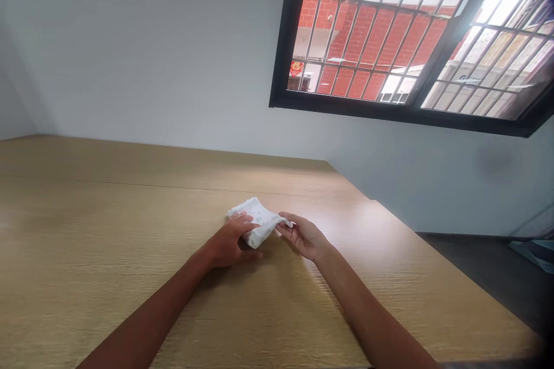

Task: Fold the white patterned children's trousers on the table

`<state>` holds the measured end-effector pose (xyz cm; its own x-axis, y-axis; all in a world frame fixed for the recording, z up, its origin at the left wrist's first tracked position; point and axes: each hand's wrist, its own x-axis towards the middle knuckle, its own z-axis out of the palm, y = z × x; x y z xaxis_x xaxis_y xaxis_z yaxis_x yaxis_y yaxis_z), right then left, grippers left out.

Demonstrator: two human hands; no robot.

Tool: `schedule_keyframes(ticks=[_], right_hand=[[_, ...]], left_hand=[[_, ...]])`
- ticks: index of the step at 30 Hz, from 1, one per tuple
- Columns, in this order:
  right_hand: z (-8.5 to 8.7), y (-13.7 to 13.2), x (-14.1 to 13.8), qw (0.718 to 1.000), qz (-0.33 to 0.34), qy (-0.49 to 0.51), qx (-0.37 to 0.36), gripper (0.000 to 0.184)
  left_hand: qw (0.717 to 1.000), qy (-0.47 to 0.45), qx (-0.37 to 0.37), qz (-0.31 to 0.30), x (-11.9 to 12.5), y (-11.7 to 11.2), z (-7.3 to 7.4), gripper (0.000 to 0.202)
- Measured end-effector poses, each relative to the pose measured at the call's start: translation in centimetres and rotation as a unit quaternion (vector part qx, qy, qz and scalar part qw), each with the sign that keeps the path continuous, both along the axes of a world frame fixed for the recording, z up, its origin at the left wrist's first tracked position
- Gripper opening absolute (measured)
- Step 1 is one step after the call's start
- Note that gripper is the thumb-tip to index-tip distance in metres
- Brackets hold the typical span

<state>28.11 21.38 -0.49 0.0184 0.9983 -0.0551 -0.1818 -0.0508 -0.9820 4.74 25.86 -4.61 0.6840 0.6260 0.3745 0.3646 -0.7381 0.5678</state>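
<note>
A folded white cloth point(262, 216) with small printed marks lies on the wooden table, near the middle of the view. It looks soft and slightly rumpled, and its underside is hidden. My left hand point(231, 242) rests over its near left side, fingers spread on top and thumb stretched out apart from them, close to the tabletop. On the other side, my right hand point(303, 236) pinches the cloth's right corner between thumb and fingers, pulling that end into a narrow point slightly off the table.
The wide wooden table point(108, 253) reaches back to a pale wall point(142, 46), with a seam running across it. Its right edge slants down towards a dark floor point(459, 253). A barred window point(363, 29) with a black frame is at the upper right.
</note>
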Motion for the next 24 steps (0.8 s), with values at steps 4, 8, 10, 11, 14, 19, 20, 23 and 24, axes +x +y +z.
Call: schedule_keyframes(ticks=[4, 8, 10, 11, 14, 19, 20, 23, 24], right_hand=[[0.7, -0.4, 0.0, 0.998, 0.033, 0.041, -0.028, 0.022], [1.2, -1.0, -0.2, 0.991, 0.093, -0.096, 0.019, 0.034], [0.9, -1.0, -0.4, 0.977, 0.067, -0.197, 0.045, 0.028], [0.7, -1.0, -0.5, 0.968, 0.048, -0.242, 0.055, 0.025], [-0.2, -0.7, -0.7, 0.941, 0.029, -0.330, 0.072, 0.036], [-1.2, -0.4, -1.1, 0.909, -0.023, -0.399, 0.122, 0.035], [-1.3, -0.4, -1.2, 0.906, -0.032, -0.399, 0.140, 0.034], [-1.6, -0.3, -1.2, 0.902, -0.020, -0.391, 0.184, 0.032], [-1.6, -0.3, -1.2, 0.899, -0.011, -0.396, 0.185, 0.032]], left_hand=[[0.994, -0.094, -0.048, 0.012, 0.7, 0.1, 0.3, 0.035], [0.977, -0.138, -0.161, 0.034, 0.4, 1.0, 0.0, 0.039], [0.954, -0.181, -0.237, 0.026, 0.1, 1.4, 0.0, 0.038], [0.942, -0.203, -0.267, 0.019, -0.1, 1.5, 0.0, 0.037], [0.925, -0.232, -0.301, 0.008, -0.3, 1.4, 0.5, 0.037], [0.926, -0.238, -0.290, 0.046, -0.2, 1.1, 0.7, 0.043], [0.922, -0.247, -0.293, 0.055, -0.1, 1.1, 0.6, 0.045], [0.915, -0.265, -0.297, 0.065, 0.0, 1.4, 0.0, 0.048], [0.916, -0.264, -0.294, 0.070, 0.0, 1.5, -0.2, 0.049]])
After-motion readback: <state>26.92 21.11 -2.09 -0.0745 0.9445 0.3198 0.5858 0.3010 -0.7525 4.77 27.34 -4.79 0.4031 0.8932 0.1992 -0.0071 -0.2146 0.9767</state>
